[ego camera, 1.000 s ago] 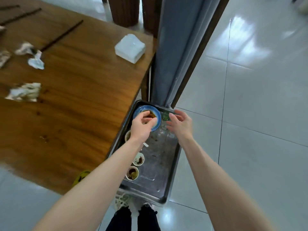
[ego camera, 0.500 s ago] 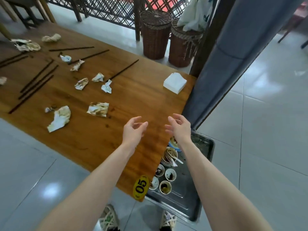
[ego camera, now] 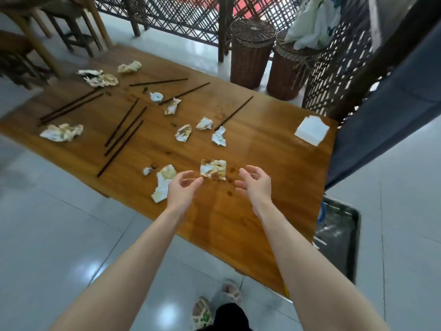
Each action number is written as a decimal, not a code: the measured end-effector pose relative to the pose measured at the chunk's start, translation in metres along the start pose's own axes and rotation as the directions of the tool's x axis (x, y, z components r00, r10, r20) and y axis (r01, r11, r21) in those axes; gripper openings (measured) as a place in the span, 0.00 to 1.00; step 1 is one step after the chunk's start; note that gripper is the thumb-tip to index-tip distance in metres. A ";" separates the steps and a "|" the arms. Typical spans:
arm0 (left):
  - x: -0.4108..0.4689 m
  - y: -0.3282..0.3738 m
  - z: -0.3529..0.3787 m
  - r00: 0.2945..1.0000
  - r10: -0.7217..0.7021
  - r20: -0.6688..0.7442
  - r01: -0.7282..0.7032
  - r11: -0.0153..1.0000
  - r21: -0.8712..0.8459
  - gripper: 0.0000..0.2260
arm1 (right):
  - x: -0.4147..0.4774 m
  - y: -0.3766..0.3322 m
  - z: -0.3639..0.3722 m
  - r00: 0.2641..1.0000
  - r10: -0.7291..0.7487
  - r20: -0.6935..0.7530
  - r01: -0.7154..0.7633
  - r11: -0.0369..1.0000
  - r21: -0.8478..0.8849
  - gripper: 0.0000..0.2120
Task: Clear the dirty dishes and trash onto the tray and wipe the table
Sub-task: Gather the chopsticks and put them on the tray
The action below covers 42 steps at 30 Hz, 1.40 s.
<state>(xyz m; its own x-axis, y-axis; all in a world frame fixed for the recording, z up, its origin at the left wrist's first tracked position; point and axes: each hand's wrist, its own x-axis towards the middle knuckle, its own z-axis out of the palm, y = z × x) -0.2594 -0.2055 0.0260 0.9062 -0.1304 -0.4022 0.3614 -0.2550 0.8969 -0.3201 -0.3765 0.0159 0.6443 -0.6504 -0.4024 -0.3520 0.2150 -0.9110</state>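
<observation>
While both hands hang over it, stained napkin [ego camera: 213, 169]: flat on the near part of the bench [ego camera: 238, 223], smeared brown, right between the two hands.
left hand [ego camera: 181, 189]: palm turned inward, fingers [ego camera: 188, 174] loosely spread and lightly curled, holding nothing. One fingertip is right at the napkin's near-left corner; contact I cannot tell.
right hand [ego camera: 256, 185]: just right of the napkin, fingers [ego camera: 243, 172] wide and relaxed, nothing in them, above a few brown spots on the wood.
long napkin [ego camera: 163, 182]: crumpled and soiled, by the bench's front edge, its right side behind the left hand.
small scrap [ego camera: 146, 170]: just left of the long napkin.
crumpled napkins [ego camera: 183, 133]: a loose cluster mid-bench, more of them off to the far left.
chopsticks [ego camera: 124, 137]: dark sticks, pairs and singles, lying flat and scattered across the left and middle of the bench.
napkin stack [ego camera: 311, 130]: clean, white, square, at the far right corner, well apart from the trash.
tray [ego camera: 355, 235]: metal, down low beside the bench's right end and partly hidden by the bench edge. A blue rim peeks out; the rest of its load is out of sight.
wicker baskets [ego camera: 250, 58]: two, standing behind the bench against a lattice screen [ego camera: 191, 17].
curtain [ego camera: 393, 115]: blue-grey, hanging at the right.
floor [ego camera: 47, 223]: pale glossy tiles, with the person's shoes [ego camera: 202, 311] at the bottom.
</observation>
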 end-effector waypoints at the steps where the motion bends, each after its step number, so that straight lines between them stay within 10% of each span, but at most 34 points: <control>1: 0.007 0.002 -0.010 1.000 -0.007 -0.018 0.007 1.000 -0.001 0.12 | 0.001 -0.004 0.013 1.000 0.001 0.008 -0.001 1.000 0.000 0.15; 25: 0.205 0.017 -0.185 0.981 -0.143 -0.129 0.156 0.983 0.095 0.11 | 0.075 -0.027 0.257 0.978 0.153 0.141 -0.148 0.988 -0.044 0.11; 42: 0.316 -0.007 -0.248 0.970 -0.111 0.216 -0.027 0.835 0.550 0.14 | 0.063 -0.012 0.393 0.945 0.227 -0.238 -0.220 0.974 0.054 0.12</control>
<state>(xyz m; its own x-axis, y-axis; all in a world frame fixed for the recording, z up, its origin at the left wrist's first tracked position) 0.0794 -0.0078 -0.0618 0.7916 -0.3048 -0.5296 0.1568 -0.7364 0.6582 -0.0086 -0.1338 -0.0345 0.3674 -0.7387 -0.5651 -0.4480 0.3919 -0.8036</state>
